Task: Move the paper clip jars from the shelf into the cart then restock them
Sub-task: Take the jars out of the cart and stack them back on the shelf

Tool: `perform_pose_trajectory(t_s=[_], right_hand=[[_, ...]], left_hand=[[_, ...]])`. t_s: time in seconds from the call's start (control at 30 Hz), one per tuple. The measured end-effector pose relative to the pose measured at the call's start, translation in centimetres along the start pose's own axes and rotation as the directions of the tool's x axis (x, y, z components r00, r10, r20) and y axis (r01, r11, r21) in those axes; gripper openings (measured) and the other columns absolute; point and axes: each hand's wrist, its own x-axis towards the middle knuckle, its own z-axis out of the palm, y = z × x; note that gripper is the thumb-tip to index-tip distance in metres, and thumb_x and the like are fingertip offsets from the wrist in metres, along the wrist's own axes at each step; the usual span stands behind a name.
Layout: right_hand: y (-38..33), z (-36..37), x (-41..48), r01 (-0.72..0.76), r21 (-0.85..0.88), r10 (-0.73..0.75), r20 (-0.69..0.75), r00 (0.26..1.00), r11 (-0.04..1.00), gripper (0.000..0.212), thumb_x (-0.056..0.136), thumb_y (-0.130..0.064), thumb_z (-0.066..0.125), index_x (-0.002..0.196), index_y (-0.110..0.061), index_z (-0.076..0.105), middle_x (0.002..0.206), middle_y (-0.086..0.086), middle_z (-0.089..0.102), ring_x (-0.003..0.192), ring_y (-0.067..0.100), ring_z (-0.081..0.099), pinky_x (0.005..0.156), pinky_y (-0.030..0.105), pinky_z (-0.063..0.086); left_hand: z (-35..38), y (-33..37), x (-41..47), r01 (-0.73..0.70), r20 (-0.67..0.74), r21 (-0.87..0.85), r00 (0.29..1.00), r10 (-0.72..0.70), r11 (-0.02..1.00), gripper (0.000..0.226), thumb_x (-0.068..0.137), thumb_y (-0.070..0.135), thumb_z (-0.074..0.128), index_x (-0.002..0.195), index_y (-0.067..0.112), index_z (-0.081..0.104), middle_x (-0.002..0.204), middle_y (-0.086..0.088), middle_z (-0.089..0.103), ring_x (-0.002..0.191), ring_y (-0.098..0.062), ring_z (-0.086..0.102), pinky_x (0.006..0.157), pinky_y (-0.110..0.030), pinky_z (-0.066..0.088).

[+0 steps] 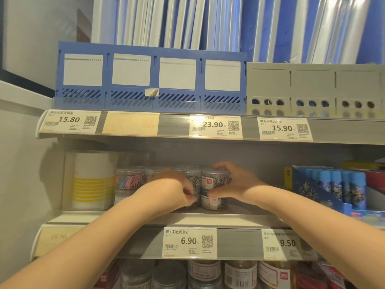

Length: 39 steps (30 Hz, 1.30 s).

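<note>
Right, stacked paper clip jars (pixel 215 180) sit centre-frame on the shelf (pixel 208 217): right hand (pixel 237 182) wraps the right stack, left hand (pixel 175 188) pinches the neighbouring lower jar; I'd lift from bottom jars, level, or tops slide.

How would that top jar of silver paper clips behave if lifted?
The top jar looks packed with metal clips, probably heavy for its size. Its clear plastic wall seems stiff but smooth, possibly slippery. Perched on the lower jar, it may tip if nudged. The right hand grips it; the left hand pinches a neighbouring jar.
</note>
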Motion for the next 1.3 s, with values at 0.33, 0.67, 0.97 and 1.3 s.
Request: perform_pose_trajectory(t_s=[0.33, 0.67, 0.97, 1.3], right_hand=[[-0.1, -0.5, -0.7, -0.07, -0.009, 0.071, 0.028, 0.997, 0.997, 0.087, 0.07, -0.035, 0.08, 0.14, -0.033, 0.03, 0.129, -0.004, 0.046, 0.117, 0.015, 0.047, 0.089, 0.021, 0.036], [-1.5, -3.0, -6.1, -0.106, -0.105, 0.1, -0.062, 0.993, 0.989, 0.076, 0.072, -0.037, 0.075, 0.136, -0.03, 0.035, 0.119, -0.001, 0.056, 0.103, 0.014, 0.056, 0.088, 0.028, 0.049], [-3.9, -10.6, -23.5, -0.128, -0.18, 0.093, -0.192, 0.977, 0.975, 0.048, 0.082, -0.033, 0.068, 0.125, -0.029, 0.048, 0.104, -0.01, 0.056, 0.096, 0.009, 0.055, 0.078, 0.02, 0.043], [-4.4, -21.2, -55.0, -0.57, -0.25, 0.479, -0.343, 0.808, 0.783, 0.018, 0.085, -0.026, 0.062, 0.102, -0.027, 0.057, 0.093, -0.003, 0.062, 0.088, 0.016, 0.06, 0.072, 0.03, 0.047]], left_hand=[[0.8, -0.7, -0.4, -0.071, -0.185, 0.013, 0.98, 0.072, 0.997, 0.032, 0.09, 0.035, 0.047, 0.065, 0.014, 0.053, 0.06, -0.001, 0.052, 0.06, -0.018, 0.049, 0.058, -0.026, 0.038], [-1.7, 3.2, -4.1, -0.116, -0.389, -0.034, 0.916, 0.094, 0.993, 0.041, 0.092, 0.037, 0.045, 0.055, 0.02, 0.045, 0.059, 0.003, 0.054, 0.059, -0.012, 0.049, 0.058, -0.028, 0.04], [-4.3, 16.6, -10.3, -0.276, -0.393, -0.151, 0.898, 0.199, 0.949, 0.036, 0.089, 0.036, 0.048, 0.062, 0.013, 0.056, 0.059, -0.003, 0.059, 0.059, -0.013, 0.053, 0.06, -0.032, 0.043], [-3.3, 46.4, -21.8, -0.733, -0.331, -0.405, 0.675, 0.66, 0.547, 0.027, 0.08, 0.045, 0.04, 0.067, 0.027, 0.055, 0.055, 0.008, 0.047, 0.058, -0.008, 0.046, 0.058, -0.032, 0.037]])
